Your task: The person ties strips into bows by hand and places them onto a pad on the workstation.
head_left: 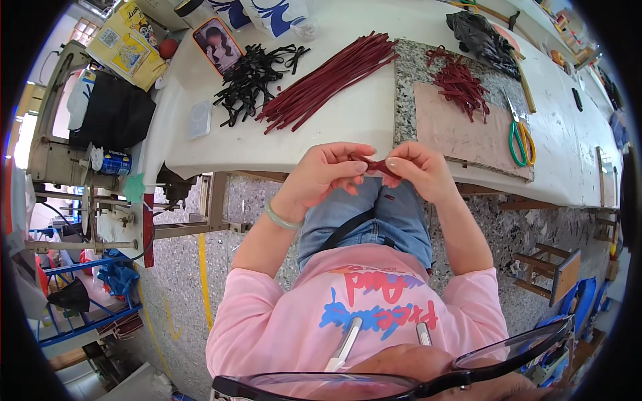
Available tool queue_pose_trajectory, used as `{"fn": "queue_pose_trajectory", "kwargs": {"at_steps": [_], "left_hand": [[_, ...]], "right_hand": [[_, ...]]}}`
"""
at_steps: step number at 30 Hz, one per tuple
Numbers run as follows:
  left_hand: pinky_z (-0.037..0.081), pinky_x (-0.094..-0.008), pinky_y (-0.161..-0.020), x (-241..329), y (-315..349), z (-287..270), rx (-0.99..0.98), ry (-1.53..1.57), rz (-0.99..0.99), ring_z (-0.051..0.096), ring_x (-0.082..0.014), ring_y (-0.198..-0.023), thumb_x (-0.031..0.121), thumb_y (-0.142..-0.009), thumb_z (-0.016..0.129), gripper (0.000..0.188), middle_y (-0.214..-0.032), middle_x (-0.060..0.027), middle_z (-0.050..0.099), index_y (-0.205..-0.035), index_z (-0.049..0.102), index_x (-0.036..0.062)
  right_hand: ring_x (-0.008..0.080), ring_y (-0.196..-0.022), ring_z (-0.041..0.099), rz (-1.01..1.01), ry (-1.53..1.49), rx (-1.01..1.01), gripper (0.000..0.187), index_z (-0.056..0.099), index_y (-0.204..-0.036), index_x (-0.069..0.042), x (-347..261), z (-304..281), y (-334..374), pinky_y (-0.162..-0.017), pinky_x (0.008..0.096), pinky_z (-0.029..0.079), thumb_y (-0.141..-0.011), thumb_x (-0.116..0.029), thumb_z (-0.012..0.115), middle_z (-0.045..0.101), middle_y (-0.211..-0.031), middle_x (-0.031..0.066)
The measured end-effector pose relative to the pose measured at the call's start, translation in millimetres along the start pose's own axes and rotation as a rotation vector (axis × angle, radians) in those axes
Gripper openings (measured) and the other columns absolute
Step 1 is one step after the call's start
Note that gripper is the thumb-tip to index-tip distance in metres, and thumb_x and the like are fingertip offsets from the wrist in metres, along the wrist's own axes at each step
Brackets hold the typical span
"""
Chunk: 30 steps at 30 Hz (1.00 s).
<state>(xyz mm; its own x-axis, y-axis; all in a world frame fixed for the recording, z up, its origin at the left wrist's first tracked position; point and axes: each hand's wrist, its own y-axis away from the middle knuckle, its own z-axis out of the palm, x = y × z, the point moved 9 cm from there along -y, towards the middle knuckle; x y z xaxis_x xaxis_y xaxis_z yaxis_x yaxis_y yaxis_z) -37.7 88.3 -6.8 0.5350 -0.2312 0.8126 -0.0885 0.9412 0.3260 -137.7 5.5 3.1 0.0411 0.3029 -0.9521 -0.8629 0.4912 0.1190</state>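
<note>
My left hand and my right hand meet in front of the table's near edge, above my lap. Between their pinched fingertips is a short dark red strip, looped or folded; fingers hide part of it. Beyond them on the white table lies a long bundle of dark red strips. A heap of looped black strips is to its left. On the right, a pile of short red pieces rests on a speckled stone slab, partly covered by a pinkish-brown sheet.
Scissors with green and orange handles lie at the slab's right side, below a black plastic bag. A phone leans behind the black strips, and a small white block lies nearer. At left stands a sewing machine.
</note>
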Motion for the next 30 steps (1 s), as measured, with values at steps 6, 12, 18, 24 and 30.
{"fn": "queue_pose_trajectory", "kwargs": {"at_steps": [6,12,18,24,30], "left_hand": [[0.039,-0.0175,-0.05,4.0,-2.0,-5.7,0.037,-0.197,0.027,0.049,-0.0047,-0.06,0.007,-0.083,0.061,0.016,-0.078,-0.0012,0.061,-0.097,0.063,0.0002],[0.038,-0.0197,-0.05,13.2,10.1,2.8,0.198,-0.526,0.324,0.046,-0.0056,-0.058,0.009,-0.083,0.062,0.01,-0.075,0.0023,0.059,-0.088,0.063,0.0011],[0.044,-0.0209,-0.054,15.6,4.6,-1.1,0.213,-0.486,0.405,0.054,-0.0083,-0.063,0.011,-0.084,0.061,0.013,-0.079,-0.001,0.061,-0.092,0.061,0.0015],[0.053,-0.0241,-0.06,-10.2,-3.2,-9.2,0.039,0.095,0.149,0.061,-0.0112,-0.071,0.014,-0.086,0.06,0.019,-0.086,-0.0061,0.063,-0.099,0.059,0.0],[0.053,-0.0259,-0.064,-18.3,-4.4,10.5,-0.234,0.352,0.153,0.061,-0.0139,-0.074,0.018,-0.088,0.058,0.025,-0.092,-0.0084,0.061,-0.103,0.056,-0.0015]], "right_hand": [[0.0067,-0.06,0.056,-0.056,0.538,-0.04,0.018,0.062,-0.093,-0.002,-10.0,6.4,0.4,-0.053,0.0209,0.045,-0.086,-0.018,0.059,0.061,-0.073,0.0023],[0.0078,-0.052,0.054,0.027,0.36,0.05,0.018,0.06,-0.086,0.0,-1.0,2.3,-0.2,-0.046,0.0209,0.042,-0.087,-0.018,0.058,0.059,-0.067,0.003],[0.0112,-0.053,0.057,0.296,-0.187,-0.096,0.017,0.057,-0.082,-0.001,21.9,-2.8,-6.7,-0.045,0.0231,0.044,-0.086,-0.017,0.057,0.059,-0.064,0.005],[0.0118,-0.068,0.061,0.03,-0.025,-0.037,0.018,0.056,-0.096,0.001,-7.6,13.2,1.0,-0.057,0.0228,0.048,-0.083,-0.01,0.063,0.061,-0.08,0.008],[0.0104,-0.077,0.06,-0.159,0.056,-0.121,0.019,0.056,-0.094,0.003,-19.0,26.6,9.8,-0.067,0.0228,0.05,-0.077,0.003,0.065,0.062,-0.087,0.0071]]}}
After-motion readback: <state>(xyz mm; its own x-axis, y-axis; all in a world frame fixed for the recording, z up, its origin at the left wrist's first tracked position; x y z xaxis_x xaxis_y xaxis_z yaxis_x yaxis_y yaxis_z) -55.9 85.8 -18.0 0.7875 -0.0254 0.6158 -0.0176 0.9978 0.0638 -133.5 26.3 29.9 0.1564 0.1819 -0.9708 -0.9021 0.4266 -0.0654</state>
